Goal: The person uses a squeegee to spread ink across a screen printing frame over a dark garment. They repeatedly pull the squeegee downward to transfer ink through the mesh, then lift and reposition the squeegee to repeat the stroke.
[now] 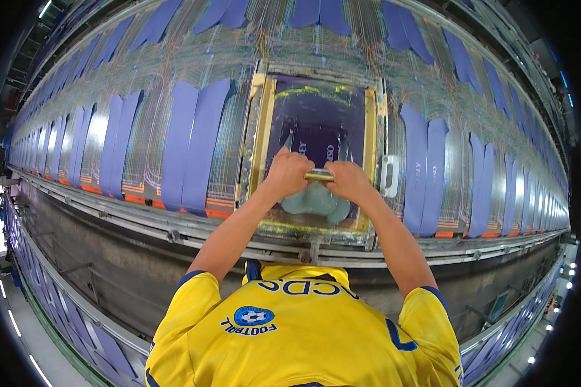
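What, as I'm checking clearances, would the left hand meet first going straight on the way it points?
Probably the rectangular tan-edged frame, near its far right corner, if the left hand clears the glossy dark purple panel; height is hard to judge.

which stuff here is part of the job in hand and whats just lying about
In use:
bar, gripped by left hand and right hand
framed screen beneath
pale grey paste on the screen

Apparently just lying there now:
purple fabric pieces left of the screen
more purple pieces right of it
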The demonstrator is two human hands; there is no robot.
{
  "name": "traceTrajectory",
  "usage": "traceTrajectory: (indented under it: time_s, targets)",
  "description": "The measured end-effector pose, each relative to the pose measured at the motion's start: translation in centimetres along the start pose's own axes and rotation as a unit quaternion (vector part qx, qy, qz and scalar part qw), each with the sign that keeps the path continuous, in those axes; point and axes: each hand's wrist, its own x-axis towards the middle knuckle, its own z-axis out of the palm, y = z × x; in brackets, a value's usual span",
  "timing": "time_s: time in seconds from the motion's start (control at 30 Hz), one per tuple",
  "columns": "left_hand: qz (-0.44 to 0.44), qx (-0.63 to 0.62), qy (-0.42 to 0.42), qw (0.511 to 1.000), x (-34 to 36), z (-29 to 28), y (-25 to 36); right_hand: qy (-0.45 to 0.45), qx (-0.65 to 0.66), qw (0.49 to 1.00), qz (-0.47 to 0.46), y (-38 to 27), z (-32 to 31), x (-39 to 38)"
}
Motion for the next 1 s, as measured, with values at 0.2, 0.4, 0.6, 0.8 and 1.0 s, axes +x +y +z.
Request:
traceTrajectory:
  time_s: [0.2, 0.4, 0.6, 0.8, 1.0]
  targets:
    - [-0.009, 0.052, 0.015, 0.999, 11.3, -1.9, -5.2, -0.013, -0.011, 0.998, 0.054, 4.2, -6.6, 10.1]
    - [-0.032, 0.02, 0.016, 0.999, 12.8, 0.0, -7.9, 0.007, 0.033, 0.998, 0.046, 6.4, -5.1, 12.8]
    - [-0.014, 0.01, 0.06, 0.998, 10.9, 0.6, -7.7, 0.039, 0.031, 0.998, 0.035, 5.2, -3.8, 11.8]
    - [0.018, 0.042, 0.08, 0.996, -1.8, 2.8, -1.5, 0.043, 0.017, 0.999, 0.004, -0.6, 3.3, 0.4]
    - [0.019, 0.052, 0.128, 0.99, -8.5, -0.1, 5.0, 0.16, 0.159, 0.974, 0.003, -6.7, 0.9, -7.6]
